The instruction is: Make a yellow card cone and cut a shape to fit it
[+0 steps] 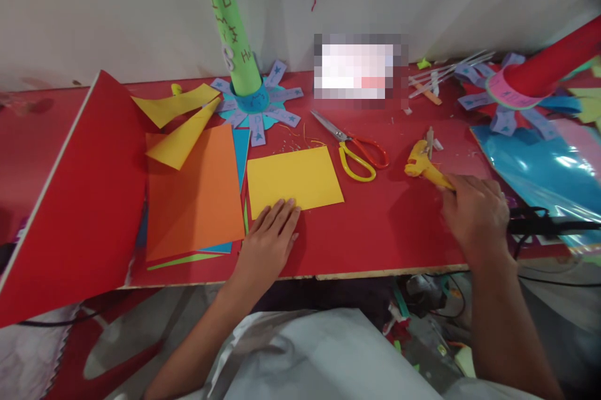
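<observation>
A yellow rectangular sheet lies on the red table. My left hand rests flat with its fingertips on the sheet's lower edge. At the right, my right hand is wrapped round the end of a yellow glue gun, whose head points left. Between sheet and glue gun lie scissors with one yellow and one red handle, blades slightly apart. An orange sheet lies left of the yellow one, over blue and green sheets, with yellow cut pieces across its top.
A large red board leans at the left. Behind stand a green paper tube with a flower-like base and, at the right, a red tube. Blue wrapped sheets and black cables are at the right.
</observation>
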